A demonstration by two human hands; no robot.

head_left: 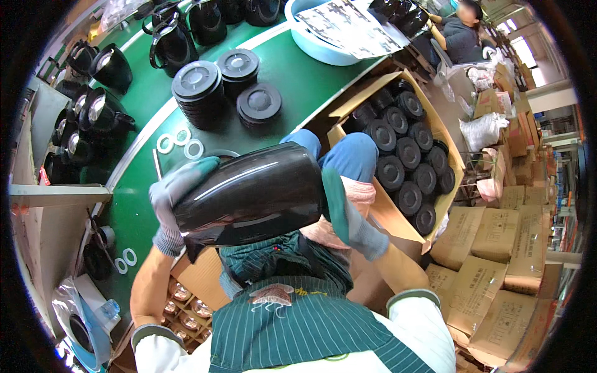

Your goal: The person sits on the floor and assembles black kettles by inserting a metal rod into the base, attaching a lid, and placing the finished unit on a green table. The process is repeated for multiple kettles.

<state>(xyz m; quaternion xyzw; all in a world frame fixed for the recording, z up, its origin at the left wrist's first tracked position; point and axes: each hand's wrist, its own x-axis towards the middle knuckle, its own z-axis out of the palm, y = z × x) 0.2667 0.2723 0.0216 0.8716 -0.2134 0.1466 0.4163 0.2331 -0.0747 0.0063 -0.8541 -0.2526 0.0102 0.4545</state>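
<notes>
A glossy black jug body [255,193] lies on its side above my lap, its wider end toward the right and its spout-like tip toward the lower left. My left hand [177,196], in a grey and green work glove, wraps round its left end. My right hand [348,214], gloved the same way, presses its palm and fingers against the right end. Both hands hold the jug between them. Its far side and whatever is inside are hidden.
On the green table [298,93] stand stacks of black round lids [198,84], white rings [180,137], black jugs [174,46] and a light blue basin [323,46]. A carton of black round parts [407,152] is at my right. Silvery liners [186,311] sit in a divided box. Cartons [479,292] pile up right; a person [460,34] sits beyond.
</notes>
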